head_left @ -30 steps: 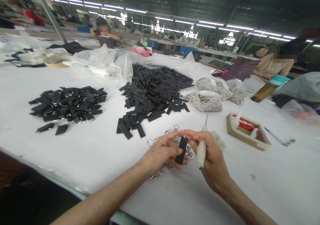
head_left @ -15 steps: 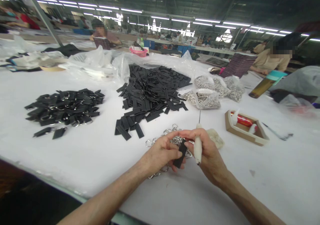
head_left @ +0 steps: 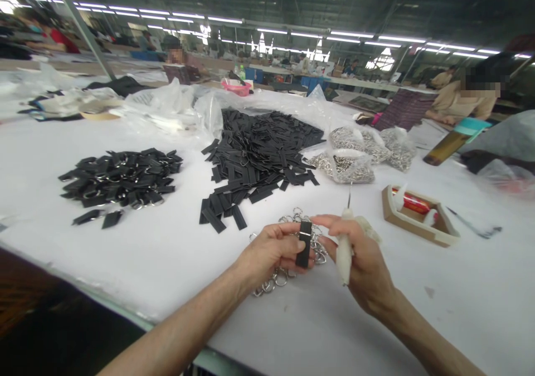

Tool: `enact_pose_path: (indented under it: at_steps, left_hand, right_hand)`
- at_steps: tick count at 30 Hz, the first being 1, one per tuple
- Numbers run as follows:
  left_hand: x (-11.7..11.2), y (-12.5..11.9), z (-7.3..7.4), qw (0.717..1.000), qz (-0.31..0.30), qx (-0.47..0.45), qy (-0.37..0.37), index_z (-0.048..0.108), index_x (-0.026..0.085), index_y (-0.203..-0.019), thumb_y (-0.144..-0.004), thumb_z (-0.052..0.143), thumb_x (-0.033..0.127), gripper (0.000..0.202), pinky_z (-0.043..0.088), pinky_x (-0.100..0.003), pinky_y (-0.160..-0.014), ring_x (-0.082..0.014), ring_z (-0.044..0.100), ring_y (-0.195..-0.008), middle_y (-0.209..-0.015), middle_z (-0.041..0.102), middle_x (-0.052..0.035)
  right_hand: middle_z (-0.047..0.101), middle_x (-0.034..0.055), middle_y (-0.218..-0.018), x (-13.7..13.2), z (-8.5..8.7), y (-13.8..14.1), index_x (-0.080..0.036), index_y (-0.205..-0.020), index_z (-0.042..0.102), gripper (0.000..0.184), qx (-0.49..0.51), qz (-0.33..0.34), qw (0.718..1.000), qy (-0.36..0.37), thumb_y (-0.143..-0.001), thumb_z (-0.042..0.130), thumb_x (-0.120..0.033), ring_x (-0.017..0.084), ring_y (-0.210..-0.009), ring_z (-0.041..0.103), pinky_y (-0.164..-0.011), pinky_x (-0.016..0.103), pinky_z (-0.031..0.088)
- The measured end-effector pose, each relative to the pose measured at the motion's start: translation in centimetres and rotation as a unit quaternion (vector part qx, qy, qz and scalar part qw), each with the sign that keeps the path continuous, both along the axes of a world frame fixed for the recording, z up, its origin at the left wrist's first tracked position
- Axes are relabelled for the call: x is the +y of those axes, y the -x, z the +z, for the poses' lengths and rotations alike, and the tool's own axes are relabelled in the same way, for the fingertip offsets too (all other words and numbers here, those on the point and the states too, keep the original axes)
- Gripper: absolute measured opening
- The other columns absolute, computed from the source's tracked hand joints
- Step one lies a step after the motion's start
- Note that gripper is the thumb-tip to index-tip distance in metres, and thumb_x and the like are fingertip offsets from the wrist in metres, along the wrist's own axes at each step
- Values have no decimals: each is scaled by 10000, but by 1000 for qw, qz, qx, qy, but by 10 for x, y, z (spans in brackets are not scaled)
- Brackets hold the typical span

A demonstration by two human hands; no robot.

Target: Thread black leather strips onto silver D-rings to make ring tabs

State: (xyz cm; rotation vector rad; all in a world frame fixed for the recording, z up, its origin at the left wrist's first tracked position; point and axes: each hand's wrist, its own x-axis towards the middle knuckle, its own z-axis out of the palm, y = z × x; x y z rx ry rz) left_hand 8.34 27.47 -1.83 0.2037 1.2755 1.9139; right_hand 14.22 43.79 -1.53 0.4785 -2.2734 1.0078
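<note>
My left hand point(head_left: 280, 248) pinches a black strap piece point(head_left: 304, 253) between thumb and fingers, and a thin metal band, part of a ring, crosses its upper part. To the right, my right hand point(head_left: 361, 253) is wrapped round the pale handle of an awl point(head_left: 344, 253), whose thin metal tip points up and away from me. Its thumb and forefinger are apart from the strap piece. Below and behind both hands lies a heap of loose metal rings point(head_left: 281, 277), partly hidden by the left hand. A crumpled pale cloth point(head_left: 368, 228) lies behind the right hand.
A large heap of flat black strap pieces point(head_left: 267, 153) lies ahead. Left of it sits a pile of strap pieces with rings point(head_left: 121, 178). Bags of metal rings point(head_left: 351, 167), a small open box point(head_left: 418, 228) and a bottle point(head_left: 453, 142) stand right. Co-workers sit beyond.
The strap piece has turned more upright, and a metal band now shows across it. My right hand has moved right, away from the strap piece, with the awl still in it.
</note>
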Motion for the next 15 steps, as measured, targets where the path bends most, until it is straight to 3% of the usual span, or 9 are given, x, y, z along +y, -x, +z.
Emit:
enact_pose_path:
  at_steps: [4, 9, 12, 15]
  left_hand:
    - [2, 2, -1, 997, 65, -29, -24, 610, 75, -917, -666, 678, 148, 270, 526, -311, -664, -178, 655, -625, -744, 691, -115]
    - [3, 1, 1, 982, 166, -83, -29, 580, 111, -773, -660, 624, 32, 145, 511, -243, -571, -131, 613, -502, -588, 656, -42]
    - [3, 0, 0, 982, 156, -90, -52, 586, 107, -745, -666, 607, 21, 119, 502, -210, -553, -108, 597, -482, -574, 649, -35]
    - [2, 0, -1, 987, 112, -86, -73, 601, 89, -791, -652, 623, 42, 148, 517, -228, -592, -129, 625, -542, -649, 675, -69]
  right_hand:
    - [612, 61, -1053, -4, 2, -2, -223, -865, 503, 149, 44, 48, 993, -95, -824, 463, -86, 223, -968, 548, -764, 388, 470]
    - [628, 96, -1021, -13, -1, 0, -178, -885, 535, 213, 107, 46, 973, -201, -781, 444, -17, 243, -950, 542, -744, 389, 471]
    - [629, 101, -1011, -12, -9, 3, -169, -845, 539, 184, 120, 30, 965, -230, -802, 447, -16, 253, -943, 537, -741, 385, 473]
    - [621, 90, -1006, -9, -15, 3, -177, -838, 549, 169, 118, 17, 970, -211, -815, 460, -35, 247, -947, 533, -740, 370, 481]
